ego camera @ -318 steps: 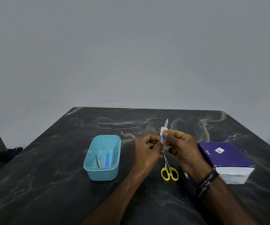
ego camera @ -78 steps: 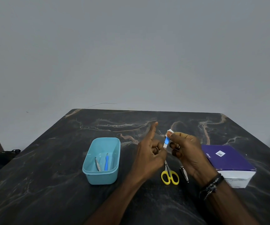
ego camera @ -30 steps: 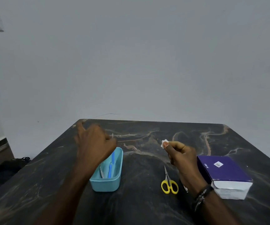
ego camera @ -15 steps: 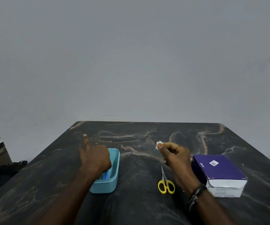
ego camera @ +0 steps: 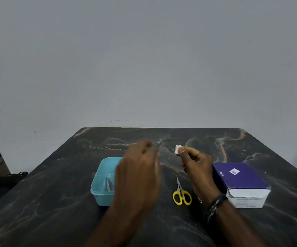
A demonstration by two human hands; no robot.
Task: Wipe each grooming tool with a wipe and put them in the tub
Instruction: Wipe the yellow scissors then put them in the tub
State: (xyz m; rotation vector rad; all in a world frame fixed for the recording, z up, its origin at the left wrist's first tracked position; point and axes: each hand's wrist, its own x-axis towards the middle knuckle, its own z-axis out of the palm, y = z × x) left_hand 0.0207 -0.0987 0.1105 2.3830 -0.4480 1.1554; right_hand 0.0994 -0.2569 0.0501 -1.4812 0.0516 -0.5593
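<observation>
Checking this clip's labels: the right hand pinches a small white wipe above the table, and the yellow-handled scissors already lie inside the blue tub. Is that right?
Not quite. The head view shows the yellow-handled scissors lying on the table, between the blue tub and the purple box, not inside the tub. The right hand does pinch the small white wipe.

A small folded white wipe (ego camera: 177,149) is pinched at the fingertips of the right hand (ego camera: 196,164), held up above the dark tabletop. The light blue tub (ego camera: 102,182) sits open to the left, partly hidden by the blurred left hand (ego camera: 139,172), with a metal tool (ego camera: 108,183) lying inside. Yellow-handled scissors (ego camera: 181,193) lie flat and closed between the tub and the right wrist, blades pointing away.
</observation>
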